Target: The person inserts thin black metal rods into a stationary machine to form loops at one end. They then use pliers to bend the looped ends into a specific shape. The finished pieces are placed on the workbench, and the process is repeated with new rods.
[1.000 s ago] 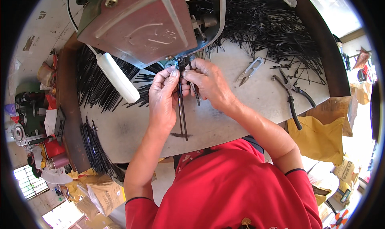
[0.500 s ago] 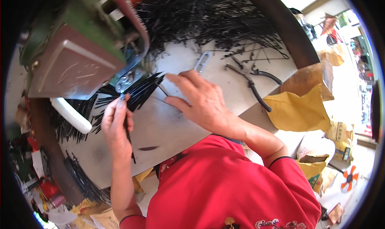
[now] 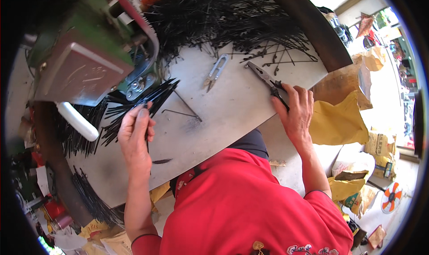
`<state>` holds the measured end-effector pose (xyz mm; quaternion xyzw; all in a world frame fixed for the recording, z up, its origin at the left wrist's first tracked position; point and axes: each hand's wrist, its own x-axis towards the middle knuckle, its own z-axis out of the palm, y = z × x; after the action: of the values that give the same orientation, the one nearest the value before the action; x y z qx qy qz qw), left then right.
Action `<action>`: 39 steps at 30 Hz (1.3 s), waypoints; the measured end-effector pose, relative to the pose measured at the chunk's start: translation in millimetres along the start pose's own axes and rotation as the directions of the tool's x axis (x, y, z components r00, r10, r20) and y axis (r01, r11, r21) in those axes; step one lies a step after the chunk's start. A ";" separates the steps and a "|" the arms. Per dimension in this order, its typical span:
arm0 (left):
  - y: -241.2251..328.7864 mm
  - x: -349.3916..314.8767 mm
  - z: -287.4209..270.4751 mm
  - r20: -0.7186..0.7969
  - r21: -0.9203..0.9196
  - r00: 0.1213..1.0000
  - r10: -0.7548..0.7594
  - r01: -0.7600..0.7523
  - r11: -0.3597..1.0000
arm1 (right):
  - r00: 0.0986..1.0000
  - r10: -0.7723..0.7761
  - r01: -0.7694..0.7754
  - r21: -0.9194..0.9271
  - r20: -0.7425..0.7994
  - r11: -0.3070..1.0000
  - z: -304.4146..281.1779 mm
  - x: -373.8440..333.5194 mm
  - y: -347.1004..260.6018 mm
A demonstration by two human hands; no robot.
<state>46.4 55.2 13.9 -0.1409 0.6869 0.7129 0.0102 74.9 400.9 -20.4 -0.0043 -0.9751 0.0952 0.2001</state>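
My right hand (image 3: 296,113) is closed around the dark handles of a pair of pliers (image 3: 262,75) at the table's right edge, the jaws pointing away to the left. Near the machine, my left hand (image 3: 136,136) pinches a thin black strip (image 3: 148,144), which hangs down below the fingers; its upper end is mostly hidden. Just beyond that hand lies a bundle of black strips (image 3: 156,96). A thin bent rod (image 3: 187,105) rests on the table beside the bundle. Farther back is a pair of small thread snips (image 3: 217,69).
A green machine with a brown cover (image 3: 82,74) stands over the left side, its white handle (image 3: 78,122) sticking out. A big heap of black strips (image 3: 223,20) covers the far table. A dark raised rim (image 3: 313,29) borders the table. Yellow bags (image 3: 342,119) lie at right.
My right hand has moved right, from beside the strip bundle to the pliers, and has taken hold of them. My left hand has drawn slightly away from the machine with the strip.
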 end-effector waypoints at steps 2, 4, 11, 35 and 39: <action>2.8 -3.7 3.6 -0.061 0.159 0.991 0.122 -0.111 0.981 | 0.991 0.123 -0.131 0.322 0.043 0.938 -10.4 4.0 -7.0; -4.2 -3.9 -2.0 -0.038 0.420 0.938 0.344 -0.298 0.857 | 0.858 0.330 -0.513 0.708 0.395 0.486 -18.5 -1.7 -20.1; -1.1 -6.1 -0.6 0.099 0.682 0.741 0.664 -0.537 0.498 | 0.460 -0.297 -0.874 0.485 0.837 0.013 -33.3 13.8 -100.9; -0.8 -0.6 -16.1 0.095 0.727 0.763 0.640 -0.492 0.478 | 0.349 -0.500 -0.877 0.465 0.793 0.125 -13.7 29.8 -138.8; -2.4 0.9 -17.5 0.110 0.737 0.759 0.642 -0.496 0.460 | 0.331 -0.503 -0.885 0.448 0.798 0.128 -13.5 30.3 -138.2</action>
<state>49.3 38.0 11.1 0.0487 0.9149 0.3231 -0.2371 56.4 269.1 29.4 -0.0043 -0.5498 0.7062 -0.4460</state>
